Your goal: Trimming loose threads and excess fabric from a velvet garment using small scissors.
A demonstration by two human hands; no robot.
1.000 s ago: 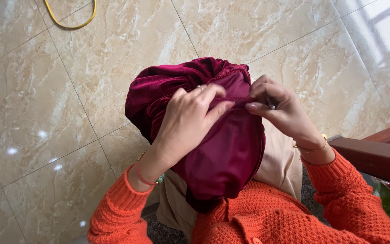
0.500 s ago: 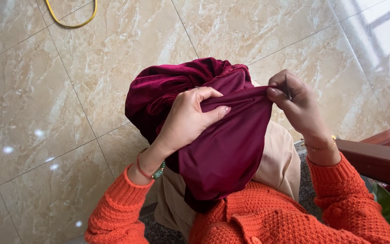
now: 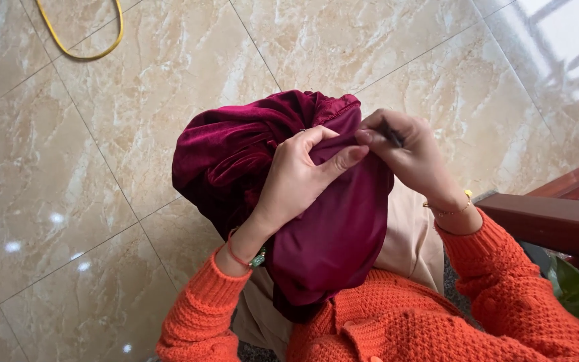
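Maroon velvet fabric (image 3: 236,147) — bunched over the lap, above the tiled floor (image 3: 102,234). Left hand (image 3: 296,177) pinches a fold of it between thumb and fingers. Right hand (image 3: 413,157) is closed on a thin dark tool, probably a needle (image 3: 393,137), at the fabric's edge. Judged state: sewing underway — finished length not visible.

Both forearms, in orange knitted sleeves, rise from the bottom edge of the view and bend inward so the hands meet at the middle. The left hand (image 3: 299,177) is curled, palm down, its thumb stretched out to the right and fingers folded. The right hand (image 3: 410,157) faces it, fingertips pinched together and touching the left thumb's tip.
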